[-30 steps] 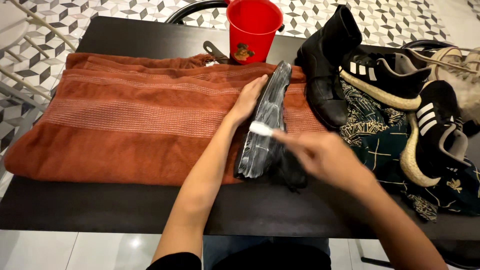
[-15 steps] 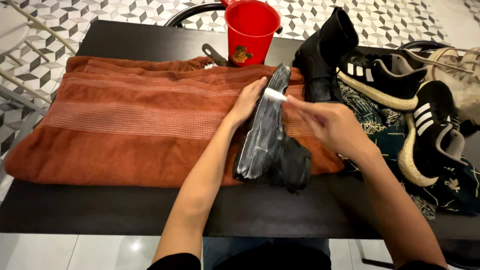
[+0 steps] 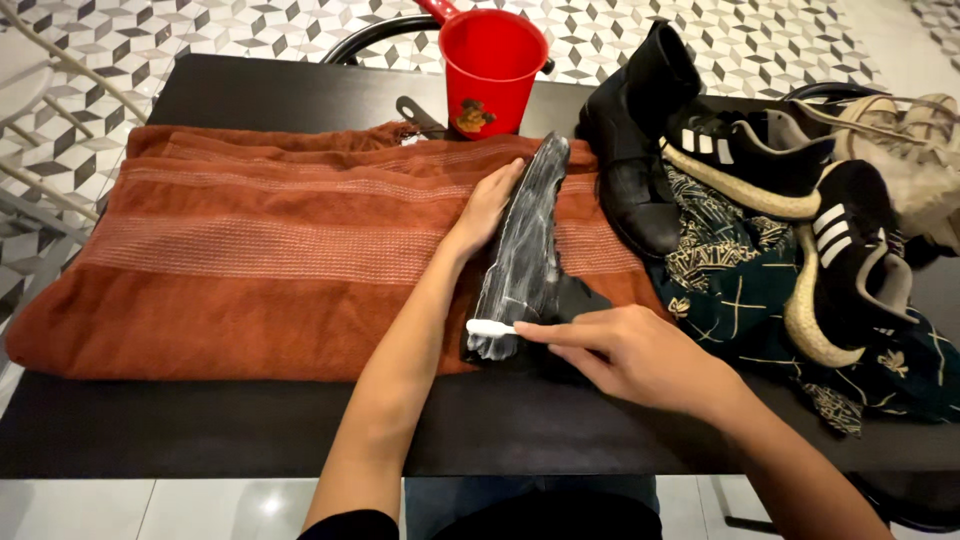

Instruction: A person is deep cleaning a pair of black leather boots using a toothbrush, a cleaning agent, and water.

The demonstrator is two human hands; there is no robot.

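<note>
Toothbrush [image 3: 490,327] on boot sole [image 3: 525,250] — hands [image 3: 630,352] steadying

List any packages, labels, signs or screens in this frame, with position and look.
No packages, signs or screens.
Sticker on the red cup, at the table's far edge: small, brownish and yellow, on the cup's front.

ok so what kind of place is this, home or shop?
Most likely a home. A dark table stands on a patterned tile floor, with a rust towel spread as a work mat, a red plastic dipper and mixed shoes. No shop fittings show.
</note>
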